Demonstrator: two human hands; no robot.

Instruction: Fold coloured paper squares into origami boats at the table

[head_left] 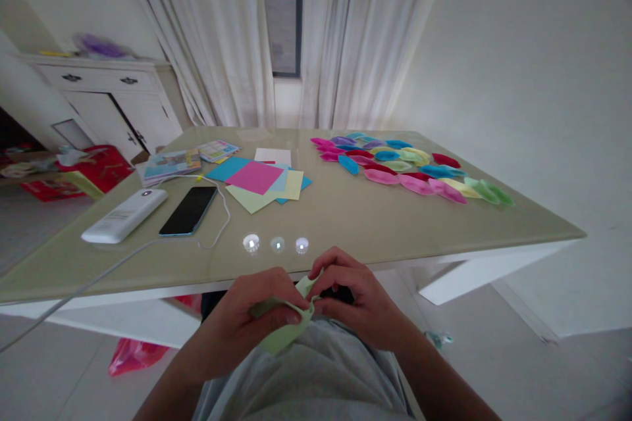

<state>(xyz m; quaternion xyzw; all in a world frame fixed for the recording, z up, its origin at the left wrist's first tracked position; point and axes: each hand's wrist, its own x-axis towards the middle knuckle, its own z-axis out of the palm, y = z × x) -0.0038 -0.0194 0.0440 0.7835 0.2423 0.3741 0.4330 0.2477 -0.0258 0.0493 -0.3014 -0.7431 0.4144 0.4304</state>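
Observation:
A piece of light green paper (pixel 284 337), partly folded, is held between both hands just in front of the table's near edge. My left hand (pixel 251 306) is closed on its left part, thumb and fingers pinching it. My right hand (pixel 348 293) pinches the right end, where the paper is creased and gathered. The fingers hide part of the paper. Beyond them on the table, square sheets of coloured paper lie overlapped, a magenta sheet (pixel 254 178) on top. Several folded, pointed paper shapes (pixel 382 175) in pink, blue, red, yellow and green are spread at the right.
A white power bank (pixel 123 216) and a black-screened phone (pixel 188 212) lie at the left of the table (pixel 395 230), with a white cable (pixel 228 214) looping around. Booklets (pixel 170 164) sit behind them. A red plastic bag (pixel 135 355) is on the floor.

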